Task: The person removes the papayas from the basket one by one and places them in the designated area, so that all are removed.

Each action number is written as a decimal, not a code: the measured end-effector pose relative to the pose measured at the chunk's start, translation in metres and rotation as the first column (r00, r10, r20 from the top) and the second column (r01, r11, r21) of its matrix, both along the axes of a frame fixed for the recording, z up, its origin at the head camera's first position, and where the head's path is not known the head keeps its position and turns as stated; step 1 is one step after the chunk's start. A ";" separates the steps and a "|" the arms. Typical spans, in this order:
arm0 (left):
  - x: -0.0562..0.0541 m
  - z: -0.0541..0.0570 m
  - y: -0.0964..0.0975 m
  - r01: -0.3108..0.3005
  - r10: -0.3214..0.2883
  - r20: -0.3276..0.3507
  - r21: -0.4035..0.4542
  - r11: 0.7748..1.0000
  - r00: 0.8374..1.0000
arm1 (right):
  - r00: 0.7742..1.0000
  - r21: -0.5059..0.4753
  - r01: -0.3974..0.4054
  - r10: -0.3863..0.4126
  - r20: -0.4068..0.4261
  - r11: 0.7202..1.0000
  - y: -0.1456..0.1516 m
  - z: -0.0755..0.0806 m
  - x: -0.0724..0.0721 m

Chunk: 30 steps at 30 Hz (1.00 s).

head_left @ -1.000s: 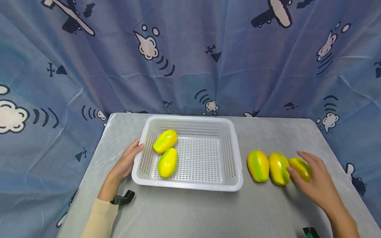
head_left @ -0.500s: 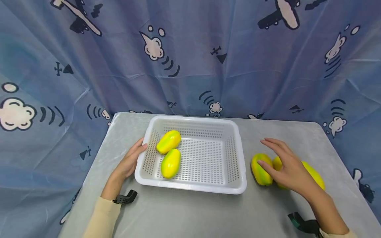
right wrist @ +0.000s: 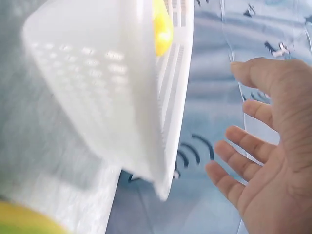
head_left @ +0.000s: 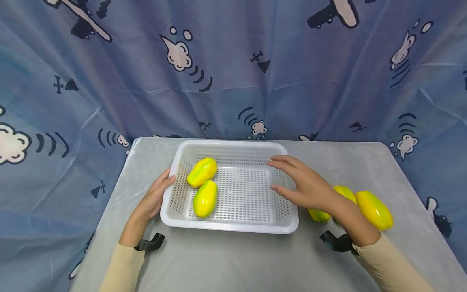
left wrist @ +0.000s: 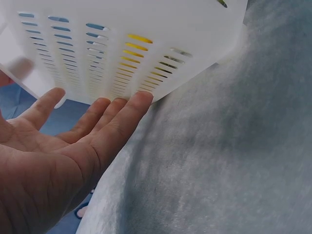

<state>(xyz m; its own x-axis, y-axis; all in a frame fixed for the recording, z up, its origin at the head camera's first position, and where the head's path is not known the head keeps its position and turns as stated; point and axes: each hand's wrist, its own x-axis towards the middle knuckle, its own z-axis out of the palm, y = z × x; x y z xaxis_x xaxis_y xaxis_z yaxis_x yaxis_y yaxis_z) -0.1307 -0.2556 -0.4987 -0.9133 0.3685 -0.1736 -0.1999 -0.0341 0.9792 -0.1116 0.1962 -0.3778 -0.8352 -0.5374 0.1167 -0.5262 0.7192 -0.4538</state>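
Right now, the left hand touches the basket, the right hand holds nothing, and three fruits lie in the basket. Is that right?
Not quite: the head view shows two fruits, not three, in the basket. The rest stands: the left hand touches the basket and the right hand holds nothing.

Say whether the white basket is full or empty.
Partly filled: the basket holds two yellow-green fruits at its left, with bare bottom showing beside them.

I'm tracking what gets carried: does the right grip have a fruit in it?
No, in the head view the right grip is open and holds nothing, seen against the white basket.
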 end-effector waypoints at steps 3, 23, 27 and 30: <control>-0.001 0.001 -0.002 0.009 -0.009 -0.009 -0.007 1.000 1.000 | 0.998 0.008 -0.050 0.050 0.038 0.999 -0.018 0.003 -0.007; 0.004 0.000 0.000 0.026 -0.026 -0.019 -0.008 1.000 0.999 | 0.887 0.115 -0.452 0.434 0.157 0.884 -0.139 -0.012 -0.040; 0.003 0.001 -0.001 0.018 -0.019 -0.032 -0.021 1.000 0.999 | 0.857 0.134 -0.507 0.481 0.186 0.851 -0.162 -0.016 -0.041; 0.001 0.002 0.000 0.026 -0.027 -0.039 -0.029 0.999 0.999 | 0.830 0.133 -0.543 0.506 0.232 0.829 -0.177 -0.018 -0.040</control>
<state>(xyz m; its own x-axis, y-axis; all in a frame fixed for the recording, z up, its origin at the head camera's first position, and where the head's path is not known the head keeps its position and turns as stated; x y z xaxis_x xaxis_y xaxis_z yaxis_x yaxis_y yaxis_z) -0.1298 -0.2560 -0.4971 -0.9096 0.3883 -0.1481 -0.1612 -0.0012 0.9869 -0.1513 0.0195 -0.3958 -0.4165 -0.8962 -0.1529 -0.7705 0.4372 -0.4639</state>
